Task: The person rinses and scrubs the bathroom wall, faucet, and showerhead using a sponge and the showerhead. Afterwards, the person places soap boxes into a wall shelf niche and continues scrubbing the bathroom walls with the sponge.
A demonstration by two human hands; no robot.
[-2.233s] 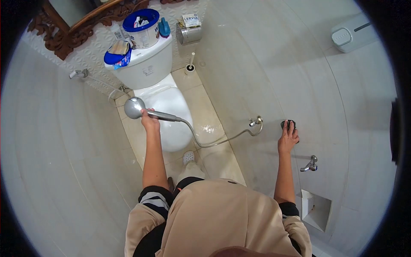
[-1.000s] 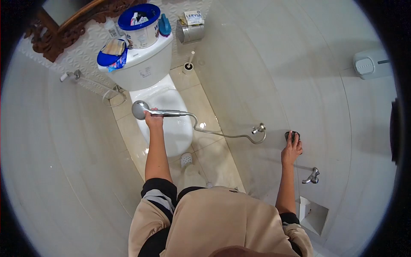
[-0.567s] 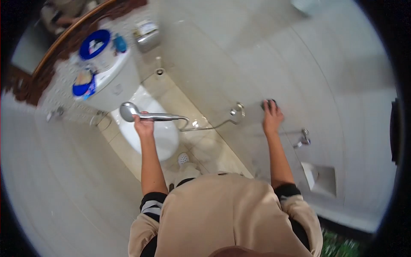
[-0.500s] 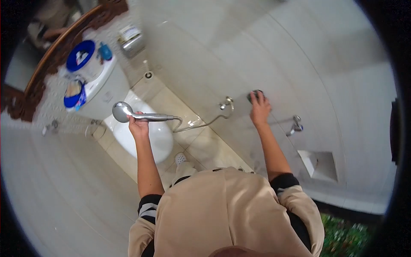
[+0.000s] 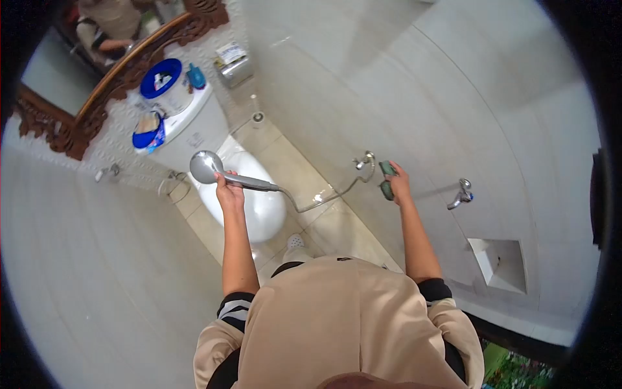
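Observation:
A chrome shower head is gripped by its handle in my left hand, above the white toilet. Its metal hose runs right to a valve on the wall. My right hand holds a dark green scrubbing pad, its fingers bent around one side, just right of the valve. Whether the pad touches the wall cannot be made out. A chrome tap sticks out of the wall to the right of my right hand.
On the toilet tank stand a blue-rimmed bucket and a blue lid with a cloth. A toilet brush holder is on the floor. A wall recess lies right, a carved mirror frame upper left.
The view has turned. My right hand has moved left toward the valve, and the pad, earlier pressed flat on the wall, now shows its green face. My left hand still holds the shower head.

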